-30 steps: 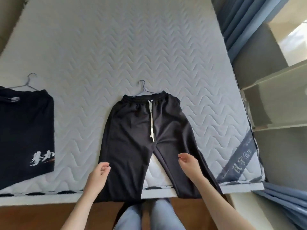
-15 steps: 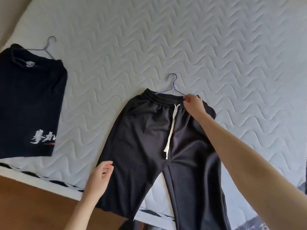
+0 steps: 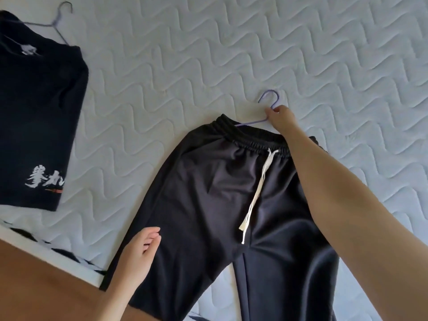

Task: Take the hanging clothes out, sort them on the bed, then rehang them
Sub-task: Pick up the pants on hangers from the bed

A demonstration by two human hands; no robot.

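Black drawstring trousers (image 3: 208, 205) lie flat on the white quilted bed (image 3: 208, 54), with a white cord hanging down from the elastic waistband. A purple wire hanger (image 3: 269, 98) sticks out above the waistband. My right hand (image 3: 280, 118) reaches across the trousers and grips the hanger at the base of its hook. My left hand (image 3: 139, 253) rests with relaxed fingers on the left trouser leg near the bed's edge. At the far left a dark navy T-shirt (image 3: 34, 112) with white printed characters lies on its own wire hanger (image 3: 58, 22).
The bed's front edge runs diagonally across the lower left, with brown wooden floor (image 3: 34, 286) below it. Bare quilted mattress spreads out above and to the right of the trousers.
My right hand went from the right trouser leg up to the waistband, then onto the hanger, which it now grips. The view moved closer over the bed. My left hand stayed on the left leg.
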